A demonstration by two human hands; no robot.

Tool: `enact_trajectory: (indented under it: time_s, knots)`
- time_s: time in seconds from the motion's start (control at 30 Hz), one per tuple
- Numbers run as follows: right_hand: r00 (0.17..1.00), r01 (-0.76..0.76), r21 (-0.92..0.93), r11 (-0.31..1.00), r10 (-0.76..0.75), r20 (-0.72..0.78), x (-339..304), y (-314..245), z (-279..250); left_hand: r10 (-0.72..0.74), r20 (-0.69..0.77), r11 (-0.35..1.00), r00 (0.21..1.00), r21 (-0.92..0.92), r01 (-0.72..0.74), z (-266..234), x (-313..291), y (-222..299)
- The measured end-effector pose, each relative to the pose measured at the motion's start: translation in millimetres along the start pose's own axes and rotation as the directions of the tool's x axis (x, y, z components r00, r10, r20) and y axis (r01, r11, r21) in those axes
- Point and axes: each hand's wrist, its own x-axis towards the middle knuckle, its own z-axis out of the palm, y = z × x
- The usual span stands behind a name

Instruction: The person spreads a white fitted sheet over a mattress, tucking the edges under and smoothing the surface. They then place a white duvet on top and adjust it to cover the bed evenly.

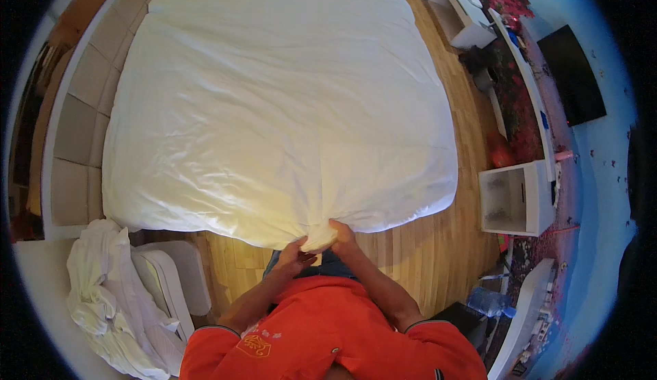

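A large white duvet covers the bed in front of me, with soft wrinkles over its surface. At the middle of its near edge, both my hands grip the fabric and draw it into a bunch close to my body. My left hand is closed on the left side of the gathered part. On the right side of that bunch, my right hand is closed too, its thumb lying on top. Folds run from the gripped spot out across the duvet. The underside of the bunch is hidden.
Crumpled white linen hangs over a pale chair at the lower left. A padded headboard borders the bed's left. To the right, wooden floor, a white open cabinet, a large water bottle and a wall-mounted screen.
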Motion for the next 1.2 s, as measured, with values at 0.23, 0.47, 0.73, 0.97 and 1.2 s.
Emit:
enact_trajectory:
  time_s: [0.23, 0.47, 0.73, 0.97, 1.2]
  knots:
    - [0.974, -0.195, 0.334, 0.922, 0.142, 0.178, -48.3, -20.0, 23.0, 0.306, 0.031, 0.831, 0.951, -0.497, -0.251, -51.1, 9.0, 64.7]
    - [0.963, -0.238, 0.170, 0.956, 0.209, 0.170, -84.0, -12.1, 91.4, 0.417, -0.183, 0.859, 0.891, -0.243, -0.451, -46.7, -65.5, 40.3]
    - [0.958, -0.270, 0.366, 0.891, 0.211, 0.194, -32.4, 43.8, 89.6, 0.340, -0.188, 0.927, 0.921, -0.096, -0.362, -78.7, -68.7, 4.2]
    - [0.956, 0.058, -0.097, 0.994, -0.027, 0.292, -18.4, 47.3, 34.8, 0.400, -0.108, 0.802, 0.910, -0.438, -0.405, -122.6, -35.3, 61.0]
    - [0.959, -0.269, 0.233, 0.935, 0.237, 0.155, -102.5, 17.6, 187.2, 0.745, -0.299, 0.662, 0.596, 0.219, -0.717, -268.5, 10.4, 94.7]
